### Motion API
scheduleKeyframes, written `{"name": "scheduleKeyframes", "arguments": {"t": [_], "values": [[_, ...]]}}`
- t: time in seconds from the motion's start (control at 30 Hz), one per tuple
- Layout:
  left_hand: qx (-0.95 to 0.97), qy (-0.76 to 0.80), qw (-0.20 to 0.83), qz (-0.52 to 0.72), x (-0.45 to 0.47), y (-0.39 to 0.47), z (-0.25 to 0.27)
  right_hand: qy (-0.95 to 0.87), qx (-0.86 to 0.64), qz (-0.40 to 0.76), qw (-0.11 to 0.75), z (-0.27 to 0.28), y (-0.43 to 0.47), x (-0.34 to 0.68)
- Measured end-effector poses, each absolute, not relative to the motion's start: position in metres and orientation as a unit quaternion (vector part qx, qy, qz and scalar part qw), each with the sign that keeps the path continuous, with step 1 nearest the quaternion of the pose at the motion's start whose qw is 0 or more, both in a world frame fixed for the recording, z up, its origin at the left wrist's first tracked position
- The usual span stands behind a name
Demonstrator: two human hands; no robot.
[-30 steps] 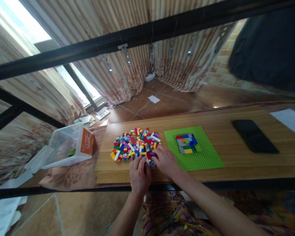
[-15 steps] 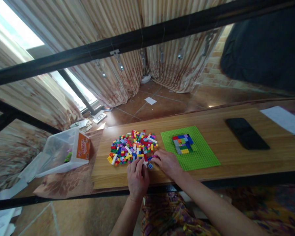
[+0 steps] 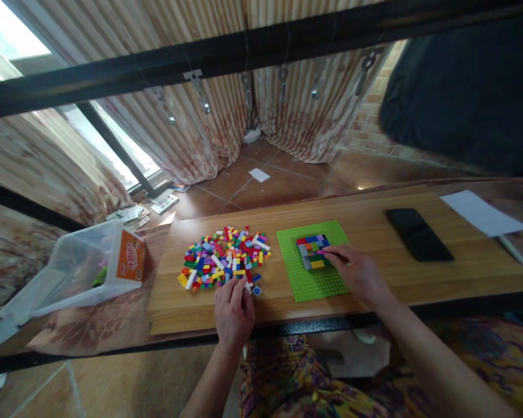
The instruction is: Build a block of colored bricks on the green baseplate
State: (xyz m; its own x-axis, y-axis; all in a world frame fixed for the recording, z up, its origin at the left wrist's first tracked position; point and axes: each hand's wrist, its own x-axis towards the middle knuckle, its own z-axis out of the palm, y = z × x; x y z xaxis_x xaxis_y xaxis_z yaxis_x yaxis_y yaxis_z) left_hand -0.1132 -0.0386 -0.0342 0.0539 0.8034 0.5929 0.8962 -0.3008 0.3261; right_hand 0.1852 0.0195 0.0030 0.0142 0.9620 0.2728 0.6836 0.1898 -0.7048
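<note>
1. Nearest, patterned cloth (image 3: 287, 380) covers the lap, cut off by the lower edge and partly hidden by the right forearm.
2. The left hand (image 3: 234, 313) rests at the near edge of the brick pile (image 3: 222, 255), fingers curled downward. A whitish piece shows by the fingertips; whether they grip it, I cannot tell.
3. The right hand (image 3: 355, 271) is narrowed to a pinch over the green board (image 3: 316, 287), holding a small pink brick (image 3: 321, 252), mostly covered by the fingers. Whether that brick touches the build below is unclear.
4. The low build (image 3: 307, 249) of coloured bricks sits on the board; the fingertips hide part of its right side.
5. The pile lies left of the board on the wooden table (image 3: 361, 215); its lower bricks are buried, and the left hand covers some at the near edge.
6. To the right lies a phone (image 3: 418, 234), its dark screen unreadable.
7. At far left, a clear box (image 3: 91, 261) holds something green and pink, blurred through the wall.
8. Farther off, a black bar (image 3: 226, 53) crosses before the curtains (image 3: 213, 136), both cut off by the frame.
</note>
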Motion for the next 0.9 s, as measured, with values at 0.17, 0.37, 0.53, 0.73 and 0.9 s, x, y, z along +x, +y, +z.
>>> {"name": "scheduleKeyframes", "arguments": {"t": [0.17,0.37,0.53,0.73,0.9], "values": [[-0.727,-0.587,0.066,-0.351,-0.113,-0.038,-0.033,-0.698,-0.61,0.205,0.315,0.007,0.036,0.222],[-0.724,-0.588,0.072,-0.352,-0.113,-0.038,-0.034,-0.718,-0.59,0.265,0.258,0.01,0.046,0.222],[-0.722,-0.59,0.082,-0.351,-0.112,-0.037,-0.033,-0.703,-0.601,0.302,0.229,0.015,0.055,0.226],[-0.725,-0.588,0.088,-0.348,-0.112,-0.037,-0.033,-0.684,-0.598,0.372,0.189,0.019,0.067,0.23],[-0.725,-0.59,0.092,-0.344,-0.112,-0.037,-0.034,-0.693,-0.585,0.39,0.159,0.023,0.075,0.233]]}}
